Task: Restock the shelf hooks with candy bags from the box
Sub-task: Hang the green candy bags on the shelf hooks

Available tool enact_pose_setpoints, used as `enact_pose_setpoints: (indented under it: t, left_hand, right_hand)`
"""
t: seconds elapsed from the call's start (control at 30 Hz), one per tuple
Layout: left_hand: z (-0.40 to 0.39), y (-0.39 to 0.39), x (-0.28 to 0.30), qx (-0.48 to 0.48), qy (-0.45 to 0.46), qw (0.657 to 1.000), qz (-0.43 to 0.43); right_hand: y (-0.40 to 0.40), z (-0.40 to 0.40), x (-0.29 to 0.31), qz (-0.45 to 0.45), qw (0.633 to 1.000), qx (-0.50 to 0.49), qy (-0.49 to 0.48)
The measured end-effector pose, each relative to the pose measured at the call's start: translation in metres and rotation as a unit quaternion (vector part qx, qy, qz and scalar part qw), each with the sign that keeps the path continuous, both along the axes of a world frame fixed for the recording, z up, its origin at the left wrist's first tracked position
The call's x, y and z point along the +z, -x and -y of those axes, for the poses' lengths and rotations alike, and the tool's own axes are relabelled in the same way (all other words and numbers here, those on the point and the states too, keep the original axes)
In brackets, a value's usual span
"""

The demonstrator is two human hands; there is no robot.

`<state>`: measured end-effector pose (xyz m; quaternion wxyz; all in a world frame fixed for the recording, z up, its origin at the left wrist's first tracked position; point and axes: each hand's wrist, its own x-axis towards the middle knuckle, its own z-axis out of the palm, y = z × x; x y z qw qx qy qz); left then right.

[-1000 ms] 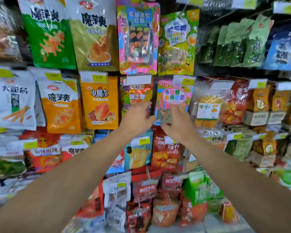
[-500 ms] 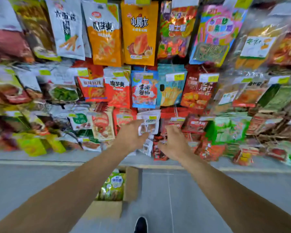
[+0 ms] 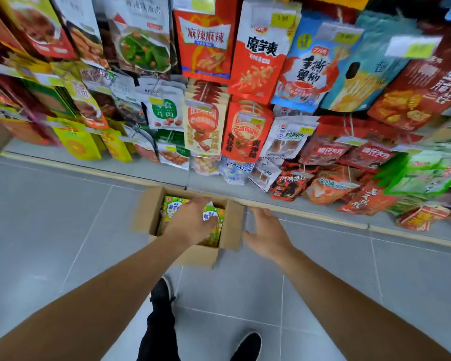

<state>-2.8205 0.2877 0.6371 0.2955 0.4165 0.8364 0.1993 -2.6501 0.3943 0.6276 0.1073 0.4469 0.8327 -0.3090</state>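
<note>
1. The left hand reaches down into the open cardboard box, palm down over the candy bags. Its fingertips lie on the topmost bag, but whether they pinch it or only touch it I cannot tell, since the back of the hand hides the grip.
2. The right hand hangs just outside the box's right wall, fingers spread wide and straight, holding nothing. Its thumb is close to the cardboard; contact cannot be made out.
3. The candy bags are green and yellow with a white cloud-shaped label, lying flat inside the box and filling most of it. None is lifted clear of the box.
4. The box sits on the grey tiled floor, flaps up, just in front of the base ledge of the shelving.
5. Above the ledge, the shelf hooks carry crowded rows of snack packets in red, orange, blue, green and yellow, many with small yellow price tags at the hook ends.
6. Below the arms, the person's dark trouser leg and two dark shoes stand on the tiles, behind the box.
</note>
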Motion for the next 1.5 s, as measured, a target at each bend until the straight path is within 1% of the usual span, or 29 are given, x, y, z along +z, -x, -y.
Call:
enact_pose_setpoints:
  t: [0.17,0.27,0.4,0.53,0.57,0.73,0.9,1.07,1.17,1.3,1.4,1.5]
  left_hand:
    - [0.013,0.085,-0.058,0.009,0.06,0.997,0.047]
    - [0.012,0.129,-0.097,0.026,0.081,0.994,0.074]
    - [0.016,0.166,-0.148,0.055,0.113,0.988,0.094]
    - [0.023,0.186,-0.202,0.076,0.136,0.98,0.121]
    - [0.024,0.19,-0.223,0.084,0.144,0.978,0.128]
    - [0.023,0.193,-0.303,0.111,0.169,0.966,0.161]
    - [0.009,0.179,-0.416,0.12,0.19,0.958,0.18]
    - [-0.021,0.169,-0.512,0.124,0.184,0.957,0.19]
    - [-0.046,0.162,-0.575,0.109,0.189,0.958,0.188]
    - [-0.08,0.16,-0.642,0.082,0.198,0.959,0.186]
    - [-0.099,0.154,-0.68,0.11,0.184,0.96,0.18]
    - [-0.113,0.142,-0.698,0.141,0.181,0.953,0.199]
  right_hand:
    - [0.079,0.012,-0.055,0.061,0.997,-0.011,0.043]
    - [0.123,0.011,-0.091,0.08,0.995,-0.018,0.063]
    - [0.167,0.011,-0.141,0.092,0.99,-0.034,0.102]
    - [0.191,0.012,-0.194,0.089,0.986,-0.056,0.132]
    - [0.195,0.011,-0.215,0.092,0.984,-0.062,0.142]
    - [0.205,0.001,-0.296,0.087,0.979,-0.076,0.17]
    - [0.195,-0.01,-0.411,0.075,0.971,-0.12,0.191]
    - [0.184,-0.024,-0.505,0.053,0.967,-0.164,0.187]
    - [0.175,-0.034,-0.565,0.051,0.961,-0.191,0.192]
    - [0.172,-0.049,-0.616,0.044,0.957,-0.225,0.179]
    - [0.172,-0.056,-0.639,0.022,0.956,-0.236,0.171]
    - [0.169,-0.06,-0.651,0.0,0.954,-0.251,0.165]
